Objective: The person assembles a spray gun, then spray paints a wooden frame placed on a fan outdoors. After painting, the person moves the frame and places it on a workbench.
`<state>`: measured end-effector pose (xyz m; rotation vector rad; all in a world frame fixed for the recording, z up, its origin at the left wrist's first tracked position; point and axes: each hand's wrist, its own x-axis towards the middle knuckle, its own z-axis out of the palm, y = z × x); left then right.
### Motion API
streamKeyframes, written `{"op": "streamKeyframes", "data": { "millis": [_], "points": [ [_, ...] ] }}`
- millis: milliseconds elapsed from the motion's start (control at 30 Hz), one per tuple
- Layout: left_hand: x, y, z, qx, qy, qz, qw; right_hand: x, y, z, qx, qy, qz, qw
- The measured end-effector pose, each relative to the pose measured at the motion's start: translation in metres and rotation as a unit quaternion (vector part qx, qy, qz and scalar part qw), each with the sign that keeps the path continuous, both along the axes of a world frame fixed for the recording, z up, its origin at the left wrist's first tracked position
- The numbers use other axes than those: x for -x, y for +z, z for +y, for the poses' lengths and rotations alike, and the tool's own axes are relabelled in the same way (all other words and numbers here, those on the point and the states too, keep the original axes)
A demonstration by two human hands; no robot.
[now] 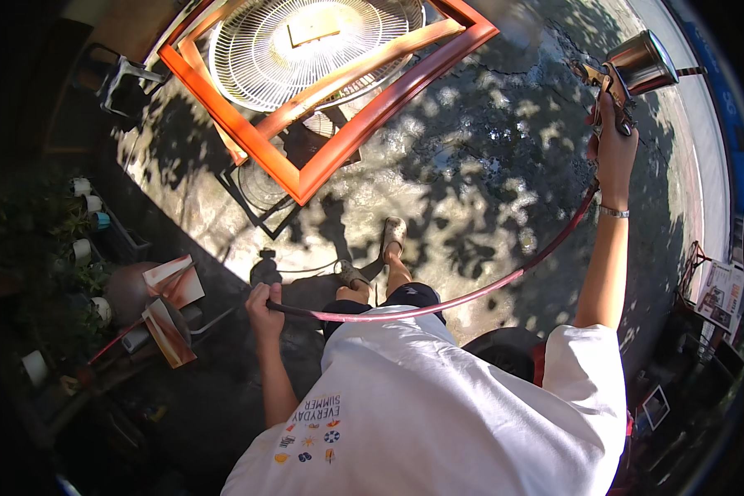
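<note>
Past the white shirt (463, 397), the left hand's (264, 314) fingers clasp the reddish hose (521, 273), likely keeping it off the orange frame (372, 126), while the right hand's (616, 153) fingers grip the spray gun (622, 89).

A sunlit outdoor yard doubling as a spray-finishing workshop, judging by leaf-shadowed concrete ground (471, 198), potted plants (82, 250), cup-fed spray gun (641, 64) and orange-brown frame (260, 149).

Orange frame (388, 112): blocks you ahead, fan grille (306, 62) behind it
Floor (488, 165): loads of room right of that
Pink hose (519, 273): slung across your front, kinda in the way
</note>
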<state>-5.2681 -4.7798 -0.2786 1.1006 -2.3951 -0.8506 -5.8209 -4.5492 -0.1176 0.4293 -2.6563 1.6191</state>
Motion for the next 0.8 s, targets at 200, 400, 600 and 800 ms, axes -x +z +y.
{"op": "streamKeyframes", "data": {
  "millis": [200,400,600,800],
  "points": [
    [-0.023,0.007,-0.029,-0.008,-0.026,-0.038,0.999,-0.139,0.008,0.023,0.069,0.068,-0.117,0.988],
    [-0.058,0.002,-0.055,0.076,-0.111,0.039,0.99,-0.245,-0.008,0.044,0.107,0.131,-0.181,0.969],
    [-0.08,0.006,-0.057,0.032,-0.079,-0.02,0.996,-0.297,0.008,0.042,0.025,0.361,-0.118,0.925],
    [-0.082,0.006,-0.053,0.031,-0.096,0.007,0.995,-0.316,0.011,0.034,-0.026,0.415,-0.079,0.906]
  ]
}}
